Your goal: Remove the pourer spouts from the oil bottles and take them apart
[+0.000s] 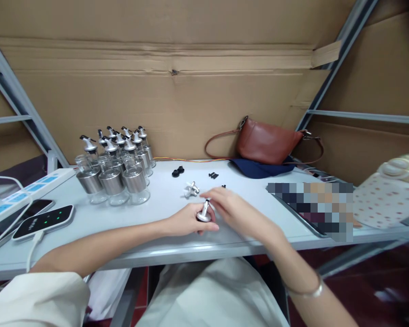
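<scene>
Left hand gripped a silver spout over the tabletop, right hand just beside it — grip unclear; rear bottles wore pourers, three front bottles seemed bare — spout pieces and black caps lay loose

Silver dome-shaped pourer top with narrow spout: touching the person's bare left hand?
Touching. The head view shows the left hand holding the silver pourer top, its digits against the wide base with no gap.
</scene>
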{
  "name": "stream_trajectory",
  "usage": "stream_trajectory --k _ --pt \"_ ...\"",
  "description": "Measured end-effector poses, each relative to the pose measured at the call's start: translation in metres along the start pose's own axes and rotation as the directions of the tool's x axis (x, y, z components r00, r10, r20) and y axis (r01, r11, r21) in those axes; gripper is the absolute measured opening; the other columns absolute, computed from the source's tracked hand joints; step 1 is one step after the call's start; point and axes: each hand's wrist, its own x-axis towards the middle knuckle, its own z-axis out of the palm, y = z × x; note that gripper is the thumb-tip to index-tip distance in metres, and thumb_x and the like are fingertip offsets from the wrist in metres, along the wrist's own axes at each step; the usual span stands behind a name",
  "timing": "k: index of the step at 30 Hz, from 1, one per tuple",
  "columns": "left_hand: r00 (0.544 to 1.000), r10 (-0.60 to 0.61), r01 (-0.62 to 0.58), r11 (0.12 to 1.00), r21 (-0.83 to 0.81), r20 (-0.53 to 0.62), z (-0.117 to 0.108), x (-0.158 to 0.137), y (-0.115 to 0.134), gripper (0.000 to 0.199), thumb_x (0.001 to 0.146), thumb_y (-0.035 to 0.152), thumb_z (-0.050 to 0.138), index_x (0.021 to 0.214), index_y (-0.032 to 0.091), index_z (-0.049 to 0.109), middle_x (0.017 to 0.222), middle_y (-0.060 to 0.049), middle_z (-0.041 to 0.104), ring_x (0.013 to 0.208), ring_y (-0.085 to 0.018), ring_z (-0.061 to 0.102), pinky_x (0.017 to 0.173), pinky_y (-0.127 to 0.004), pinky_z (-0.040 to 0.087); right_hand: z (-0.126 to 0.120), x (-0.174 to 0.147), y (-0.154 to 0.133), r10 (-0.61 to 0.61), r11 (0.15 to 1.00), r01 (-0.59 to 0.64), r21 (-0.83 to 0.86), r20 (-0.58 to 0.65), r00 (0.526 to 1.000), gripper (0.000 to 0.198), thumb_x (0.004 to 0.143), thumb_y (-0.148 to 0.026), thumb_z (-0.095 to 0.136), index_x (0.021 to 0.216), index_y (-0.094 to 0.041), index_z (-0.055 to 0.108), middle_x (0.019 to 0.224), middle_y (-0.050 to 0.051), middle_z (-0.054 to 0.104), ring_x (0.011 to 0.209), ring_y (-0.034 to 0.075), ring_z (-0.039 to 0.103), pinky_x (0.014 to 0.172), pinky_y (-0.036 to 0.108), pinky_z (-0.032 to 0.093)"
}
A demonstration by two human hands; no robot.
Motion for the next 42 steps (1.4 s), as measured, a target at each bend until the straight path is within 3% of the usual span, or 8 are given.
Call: stream_trajectory --k 4,8,11,16,25,34,42 --pt "0.995 0.085 -0.087 0.995 0.049 0.056 -0.001 0.000 0.002 0.027 0.067 0.029 0.073 0.080 0.014 0.055 0.069 0.004 0.051 0.062 -0.009 0.047 0.059 -0.021 0.039 0.031 -0.037 -0.015 0.080 0.984 -0.047 0.172 -0.189 0.979 0.031 0.096 -0.018 0.033 0.118 -0.017 0.055 0.094 0.009 0.065 0.086 0.018 0.060 0.079 0.032 0.049" --pt "0.995 0.075 -0.079 0.995 0.064 0.061 -0.001 -0.002 0.008 0.027 0.066 0.029 0.074 0.081 0.013 0.058 0.070 0.004 0.050 0.064 -0.008 0.044 0.059 -0.020 0.037 0.043 -0.044 -0.009 0.188 0.960 -0.115 0.255 -0.282 0.941 0.025 0.098 -0.023 0.035 0.110 -0.020 0.057 0.091 0.006 0.063 0.084 0.016 0.059 0.078 0.029 0.047" --pt "0.995 0.032 -0.036 0.999 0.041 0.096 -0.001 -0.004 0.010 0.031 0.070 0.041 0.070 0.079 0.013 0.059 0.067 0.002 0.053 0.061 -0.009 0.047 0.058 -0.021 0.038 0.042 -0.042 -0.009 0.194 0.956 -0.120 0.266 -0.273 0.942 0.022 0.098 -0.025 0.036 0.100 -0.021 0.058 0.089 0.004 0.063 0.082 0.015 0.059 0.076 0.027 0.045" --pt "0.993 -0.058 0.059 0.998 -0.008 0.107 0.000 -0.003 0.009 0.054 0.083 0.062 0.044 0.078 0.011 0.061 0.067 -0.002 0.057 0.055 -0.009 0.050 0.050 -0.020 0.037 0.039 -0.043 -0.014 0.225 0.960 -0.176 0.219 -0.226 0.948 0.029 0.099 -0.028 0.033 0.076 -0.021 0.050 0.071 0.000 0.056 0.068 0.014 0.053 0.068 0.026 0.041" --pt "0.997 -0.045 0.046 0.999 -0.005 0.068 0.001 -0.002 0.007 0.046 0.084 0.056 0.047 0.080 0.012 0.058 0.077 -0.003 0.059 0.054 -0.006 0.049 0.049 -0.018 0.038 0.037 -0.041 -0.017 0.232 0.968 -0.204 0.144 -0.216 0.948 0.035 0.098 -0.028 0.030 0.067 -0.022 0.043 0.062 -0.002 0.053 0.062 0.015 0.051 0.066 0.027 0.039" --pt "0.994 0.093 -0.091 0.995 0.040 -0.063 0.003 -0.003 0.005 0.036 0.084 0.047 0.052 0.076 0.013 0.057 0.074 0.000 0.049 0.051 -0.006 0.048 0.041 -0.017 0.042 0.036 -0.040 -0.019 0.308 0.944 -0.266 0.198 -0.227 0.924 0.035 0.097 -0.032 0.030 0.063 -0.023 0.037 0.057 -0.002 0.049 0.056 0.015 0.049 0.057 0.026 0.037" --pt "0.998 -0.063 0.064 0.962 -0.267 0.012 0.009 -0.003 0.007 0.042 0.079 0.056 0.054 0.078 0.015 0.047 0.079 -0.001 0.055 0.041 -0.006 0.053 0.033 -0.018 0.043 0.034 -0.039 -0.017 0.314 0.924 -0.255 0.286 -0.184 0.932 0.038 0.097 -0.035 0.029 0.066 -0.022 0.044 0.059 -0.002 0.049 0.054 0.013 0.046 0.057 0.025 0.036"
